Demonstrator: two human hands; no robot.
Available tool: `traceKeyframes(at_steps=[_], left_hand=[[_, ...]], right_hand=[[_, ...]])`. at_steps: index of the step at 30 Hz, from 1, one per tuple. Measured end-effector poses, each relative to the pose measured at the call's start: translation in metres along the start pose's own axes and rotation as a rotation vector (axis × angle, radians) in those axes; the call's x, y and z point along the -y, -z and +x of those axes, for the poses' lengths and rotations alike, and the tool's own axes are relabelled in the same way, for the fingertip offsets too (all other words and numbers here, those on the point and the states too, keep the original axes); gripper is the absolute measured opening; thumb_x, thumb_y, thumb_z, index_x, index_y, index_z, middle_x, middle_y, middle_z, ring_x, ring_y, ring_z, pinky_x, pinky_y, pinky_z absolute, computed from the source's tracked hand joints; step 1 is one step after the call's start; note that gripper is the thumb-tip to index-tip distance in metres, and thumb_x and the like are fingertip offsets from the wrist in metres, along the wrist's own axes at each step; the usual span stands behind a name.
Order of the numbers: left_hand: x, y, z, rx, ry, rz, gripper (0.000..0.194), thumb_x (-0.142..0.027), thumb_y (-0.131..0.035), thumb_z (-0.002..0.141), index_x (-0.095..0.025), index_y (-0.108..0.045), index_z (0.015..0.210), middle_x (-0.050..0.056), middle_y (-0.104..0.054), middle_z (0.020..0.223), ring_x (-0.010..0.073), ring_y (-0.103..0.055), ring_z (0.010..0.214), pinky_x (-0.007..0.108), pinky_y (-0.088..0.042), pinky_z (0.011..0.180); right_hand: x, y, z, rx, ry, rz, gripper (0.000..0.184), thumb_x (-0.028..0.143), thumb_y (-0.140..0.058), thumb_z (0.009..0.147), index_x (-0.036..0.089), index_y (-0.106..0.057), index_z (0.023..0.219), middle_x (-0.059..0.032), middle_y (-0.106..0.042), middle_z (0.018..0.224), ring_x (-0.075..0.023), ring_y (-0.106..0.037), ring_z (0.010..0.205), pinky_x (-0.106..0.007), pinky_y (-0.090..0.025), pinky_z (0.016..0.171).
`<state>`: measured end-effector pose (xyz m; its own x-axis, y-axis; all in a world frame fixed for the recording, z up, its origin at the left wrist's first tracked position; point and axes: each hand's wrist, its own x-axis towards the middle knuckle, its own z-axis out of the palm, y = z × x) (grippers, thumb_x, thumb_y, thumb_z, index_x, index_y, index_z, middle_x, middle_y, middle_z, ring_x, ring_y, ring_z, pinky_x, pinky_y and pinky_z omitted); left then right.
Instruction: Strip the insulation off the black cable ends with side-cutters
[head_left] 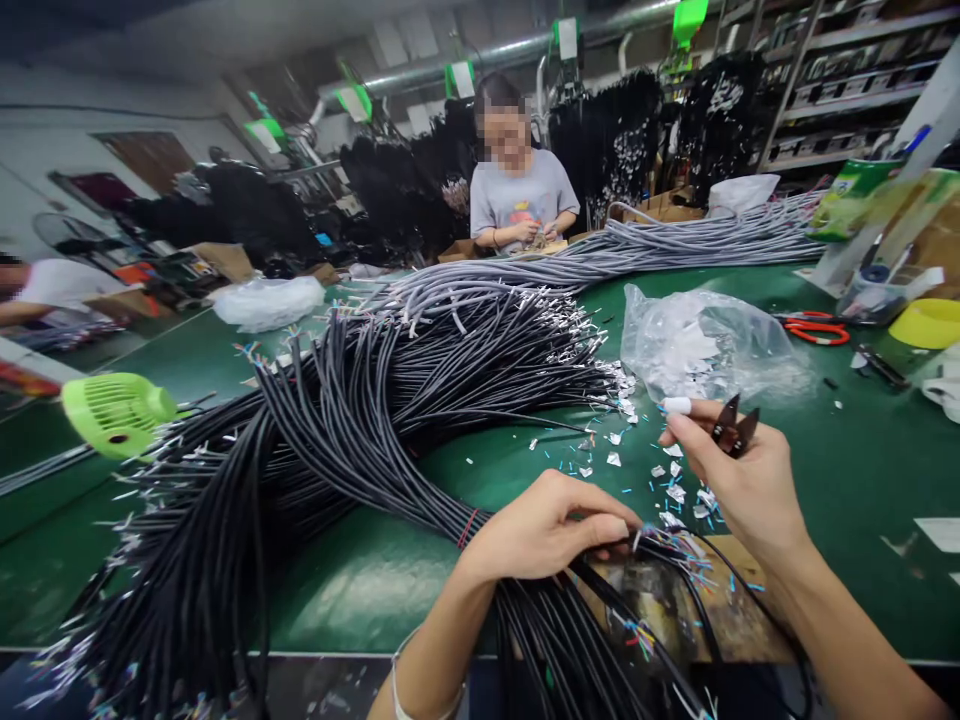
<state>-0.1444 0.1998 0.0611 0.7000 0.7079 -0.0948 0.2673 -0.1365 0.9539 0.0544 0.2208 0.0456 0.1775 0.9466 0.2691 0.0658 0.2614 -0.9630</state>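
My left hand (555,525) pinches the stripped end of a black cable (645,540), whose thin coloured wires fan out to the right. Beneath that hand and wrist runs a bundle of black cables (547,630), with a red tie (468,528) around it just left of the hand. My right hand (750,490) is raised to the right, closed around a pair of wire cutters (736,428). Their dark, parted jaws stick up from the fist; the handles are hidden. A white cover (677,405) sits on the index fingertip, with a tiny blue bit beside it.
A large heap of black cables (465,370) fills the left and middle of the green table (480,450), grey cables (645,240) behind. Foil scraps and blue wire bits lie near a plastic bag (705,340). Red scissors (814,328), a green fan (116,412) and a co-worker (525,200) are farther off.
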Motion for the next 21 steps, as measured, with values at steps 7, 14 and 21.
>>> traceKeyframes(at_steps=[7, 14, 21], left_hand=[[0.011, -0.006, 0.006, -0.044, 0.036, 0.613, 0.033, -0.031, -0.072, 0.072, -0.018, -0.067, 0.102, 0.006, -0.069, 0.098, 0.0231, -0.061, 0.095, 0.032, -0.043, 0.085], [0.009, -0.016, 0.009, -0.201, 0.077, 0.644, 0.011, -0.019, -0.056, 0.083, -0.017, -0.067, 0.082, 0.002, -0.069, 0.077, 0.0172, -0.061, 0.073, 0.025, -0.039, 0.067], [0.0, -0.005, 0.003, -0.236, 0.074, 0.479, 0.008, -0.021, -0.06, 0.08, -0.015, -0.062, 0.076, 0.0, -0.062, 0.07, 0.0131, -0.052, 0.066, 0.023, -0.038, 0.064]], right_hand=[[0.005, 0.0, 0.003, 0.162, 0.093, -0.12, 0.014, 0.03, -0.061, 0.079, 0.017, -0.066, 0.077, 0.0003, -0.063, 0.061, -0.0108, -0.055, 0.056, -0.022, -0.043, 0.052], [0.001, 0.002, 0.005, 0.217, 0.074, -0.262, 0.018, 0.032, -0.06, 0.079, 0.015, -0.066, 0.08, -0.0021, -0.064, 0.065, -0.0145, -0.059, 0.06, -0.025, -0.044, 0.056], [-0.002, 0.003, 0.006, 0.22, 0.09, -0.324, 0.018, 0.031, -0.06, 0.078, 0.015, -0.067, 0.082, -0.0024, -0.067, 0.067, -0.0151, -0.061, 0.062, -0.026, -0.047, 0.058]])
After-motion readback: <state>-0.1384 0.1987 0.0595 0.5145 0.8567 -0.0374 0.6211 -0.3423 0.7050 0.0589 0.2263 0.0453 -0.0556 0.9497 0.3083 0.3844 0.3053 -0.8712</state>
